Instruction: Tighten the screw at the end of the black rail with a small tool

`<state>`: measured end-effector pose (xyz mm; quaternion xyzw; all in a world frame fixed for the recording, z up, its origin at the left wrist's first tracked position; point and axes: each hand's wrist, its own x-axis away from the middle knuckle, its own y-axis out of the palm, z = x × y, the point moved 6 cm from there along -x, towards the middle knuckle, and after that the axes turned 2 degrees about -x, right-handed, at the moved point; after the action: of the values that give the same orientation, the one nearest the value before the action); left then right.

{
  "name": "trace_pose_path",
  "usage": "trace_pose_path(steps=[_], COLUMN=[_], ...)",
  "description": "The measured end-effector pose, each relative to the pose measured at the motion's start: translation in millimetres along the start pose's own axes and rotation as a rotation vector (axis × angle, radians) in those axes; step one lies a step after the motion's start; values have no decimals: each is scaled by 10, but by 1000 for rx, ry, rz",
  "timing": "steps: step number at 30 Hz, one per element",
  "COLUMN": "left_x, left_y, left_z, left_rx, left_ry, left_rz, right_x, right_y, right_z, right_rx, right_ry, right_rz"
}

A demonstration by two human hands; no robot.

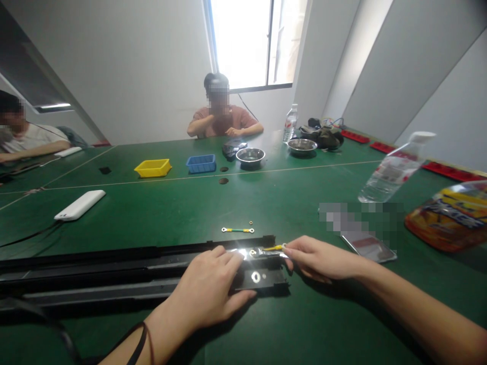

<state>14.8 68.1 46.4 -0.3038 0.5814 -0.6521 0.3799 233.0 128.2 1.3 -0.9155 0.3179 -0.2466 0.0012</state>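
1. Left hand (213, 289): lies palm down on the end of the black rail (114, 276), fingers flat and loosely spread on its top face, thumb along its near edge. It is not closed around anything.
2. Right hand (319, 261): thumb and forefinger are pinched narrow on the yellow-green wire (273, 248), whose metal end sits on the shiny part of the rail just beside the left fingertips.
3. Black rail: long and lying flat on the green bench (289, 203). It runs from the left edge of the view to a point under both hands.
4. Second wire (238, 230): lies loose on the bench just beyond the rail, with a small ring (251, 222) near it.
5. White power bank (79, 205): far left on the bench, well apart from the hands.
6. Yellow tray (153, 168), blue tray (201, 163) and steel bowl (250, 156): in a row across the middle of the bench.
7. Water bottle (391, 170) and orange packet (449, 215): on the right.
8. A person (224, 121): seated at the far side, arms on the bench.
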Motion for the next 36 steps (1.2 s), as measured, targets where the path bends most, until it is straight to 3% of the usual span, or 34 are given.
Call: trace_pose_path(steps=[26,36], left_x=[5,8], left_y=[6,8], left_z=[-5,-2], left_rx=[1,1], left_ry=[-3,-6], left_rz=[0,-15], right_x=[2,-19], right_y=[-14,-84], right_z=[21,38], right_rx=[-16,-14], right_ry=[9,34], right_rz=[0,85])
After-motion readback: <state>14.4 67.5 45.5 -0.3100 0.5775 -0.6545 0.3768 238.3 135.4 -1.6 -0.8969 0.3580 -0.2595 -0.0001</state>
